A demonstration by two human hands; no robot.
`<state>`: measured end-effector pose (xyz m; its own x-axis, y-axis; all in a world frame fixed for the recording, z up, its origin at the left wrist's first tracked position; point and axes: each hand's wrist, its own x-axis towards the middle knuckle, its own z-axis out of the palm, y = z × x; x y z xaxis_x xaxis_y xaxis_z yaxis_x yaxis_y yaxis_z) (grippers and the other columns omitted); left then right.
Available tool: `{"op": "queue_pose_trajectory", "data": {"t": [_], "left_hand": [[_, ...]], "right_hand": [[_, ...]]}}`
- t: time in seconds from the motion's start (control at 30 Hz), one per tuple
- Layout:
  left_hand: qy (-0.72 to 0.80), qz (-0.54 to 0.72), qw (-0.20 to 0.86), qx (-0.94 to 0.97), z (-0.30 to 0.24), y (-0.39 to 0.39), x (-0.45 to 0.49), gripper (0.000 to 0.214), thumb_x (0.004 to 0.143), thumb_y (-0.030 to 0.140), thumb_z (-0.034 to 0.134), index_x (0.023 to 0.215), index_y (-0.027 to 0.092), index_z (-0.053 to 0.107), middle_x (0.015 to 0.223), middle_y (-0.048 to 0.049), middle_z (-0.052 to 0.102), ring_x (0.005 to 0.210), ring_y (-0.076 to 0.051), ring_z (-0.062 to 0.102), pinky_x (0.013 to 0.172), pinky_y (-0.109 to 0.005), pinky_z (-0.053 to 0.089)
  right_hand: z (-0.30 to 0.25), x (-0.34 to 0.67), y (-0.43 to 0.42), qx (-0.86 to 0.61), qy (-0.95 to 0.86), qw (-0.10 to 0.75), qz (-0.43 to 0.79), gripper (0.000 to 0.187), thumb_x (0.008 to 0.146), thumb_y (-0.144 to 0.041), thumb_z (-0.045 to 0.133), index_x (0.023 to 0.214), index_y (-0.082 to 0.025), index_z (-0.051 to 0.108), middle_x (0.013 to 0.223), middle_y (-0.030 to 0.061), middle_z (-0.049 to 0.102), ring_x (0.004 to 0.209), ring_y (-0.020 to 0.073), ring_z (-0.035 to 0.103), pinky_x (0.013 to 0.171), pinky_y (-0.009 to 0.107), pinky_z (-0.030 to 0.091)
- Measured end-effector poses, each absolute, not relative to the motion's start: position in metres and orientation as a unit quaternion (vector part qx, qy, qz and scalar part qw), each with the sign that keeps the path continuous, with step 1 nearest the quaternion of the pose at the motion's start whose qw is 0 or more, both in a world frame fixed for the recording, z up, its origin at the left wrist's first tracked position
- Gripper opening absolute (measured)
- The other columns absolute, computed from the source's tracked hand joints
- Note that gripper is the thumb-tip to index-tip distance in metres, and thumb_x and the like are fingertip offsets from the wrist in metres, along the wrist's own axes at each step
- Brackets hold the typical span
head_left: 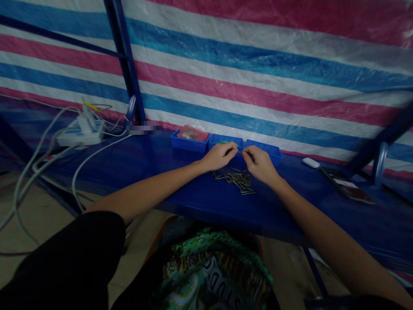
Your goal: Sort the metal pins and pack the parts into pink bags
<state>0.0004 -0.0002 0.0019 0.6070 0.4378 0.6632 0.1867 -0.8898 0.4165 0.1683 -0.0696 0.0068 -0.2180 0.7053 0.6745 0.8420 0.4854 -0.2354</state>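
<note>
My left hand and my right hand meet over a blue table, fingertips pinched together on a thin brass pin held between them. Just below the hands lies a loose pile of several small brass pins on the table top. Behind the hands stand three small blue bins in a row; the left bin holds something reddish.
A white power strip with plugs and grey cables sits at the table's far left. A dark phone and a small white case lie at the right. A striped tarpaulin hangs behind, with blue metal posts.
</note>
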Motion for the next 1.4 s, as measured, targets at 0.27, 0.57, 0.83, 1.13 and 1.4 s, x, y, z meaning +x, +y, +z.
{"op": "queue_pose_trajectory", "data": {"t": [0.27, 0.57, 0.83, 1.13, 1.4], "left_hand": [[0.164, 0.408, 0.155, 0.885, -0.0004, 0.0024, 0.0015, 0.014, 0.086, 0.026, 0.043, 0.079, 0.017, 0.050, 0.066, 0.0004, 0.052, 0.059, -0.010, 0.048, 0.058, -0.025, 0.038], [0.171, 0.392, 0.144, 0.892, 0.0019, 0.0011, 0.0015, 0.021, 0.089, 0.026, 0.038, 0.073, 0.018, 0.049, 0.063, 0.0011, 0.050, 0.059, -0.010, 0.047, 0.058, -0.025, 0.036], [0.185, 0.363, 0.098, 0.908, 0.0007, 0.0008, -0.0016, 0.018, 0.089, 0.028, 0.043, 0.086, 0.017, 0.056, 0.067, -0.0001, 0.057, 0.061, -0.011, 0.051, 0.059, -0.025, 0.038], [0.185, 0.337, 0.012, 0.923, -0.0005, -0.0027, -0.0012, 0.020, 0.090, 0.024, 0.039, 0.085, 0.017, 0.057, 0.074, -0.0039, 0.061, 0.067, -0.014, 0.055, 0.063, -0.027, 0.038], [0.211, 0.355, 0.020, 0.911, 0.0012, -0.0048, -0.0016, 0.018, 0.089, 0.028, 0.043, 0.088, 0.017, 0.058, 0.071, -0.0023, 0.061, 0.066, -0.014, 0.055, 0.061, -0.027, 0.038]], "right_hand": [[0.0074, 0.1679, -0.0702, -0.519, -0.763, 0.375, -0.085, 0.017, 0.087, -0.027, 0.042, 0.078, -0.019, 0.054, 0.071, 0.0037, 0.056, 0.066, 0.0176, 0.051, 0.061, 0.030, 0.037], [0.0069, 0.1663, -0.0713, -0.500, -0.771, 0.389, -0.069, 0.009, 0.083, -0.024, 0.047, 0.084, -0.019, 0.055, 0.068, 0.0020, 0.054, 0.062, 0.0160, 0.051, 0.060, 0.030, 0.039], [0.0053, 0.1684, -0.0694, -0.517, -0.761, 0.381, -0.087, 0.014, 0.084, -0.027, 0.046, 0.078, -0.019, 0.056, 0.070, 0.0034, 0.056, 0.064, 0.0169, 0.051, 0.060, 0.030, 0.038], [0.0057, 0.1670, -0.0709, -0.521, -0.758, 0.389, -0.064, 0.010, 0.084, -0.026, 0.049, 0.087, -0.019, 0.055, 0.066, 0.0010, 0.055, 0.060, 0.0155, 0.050, 0.057, 0.028, 0.037], [0.0053, 0.1671, -0.0710, -0.522, -0.756, 0.386, -0.080, 0.011, 0.084, -0.025, 0.046, 0.082, -0.019, 0.055, 0.071, 0.0034, 0.057, 0.064, 0.0168, 0.052, 0.058, 0.029, 0.038]]}}
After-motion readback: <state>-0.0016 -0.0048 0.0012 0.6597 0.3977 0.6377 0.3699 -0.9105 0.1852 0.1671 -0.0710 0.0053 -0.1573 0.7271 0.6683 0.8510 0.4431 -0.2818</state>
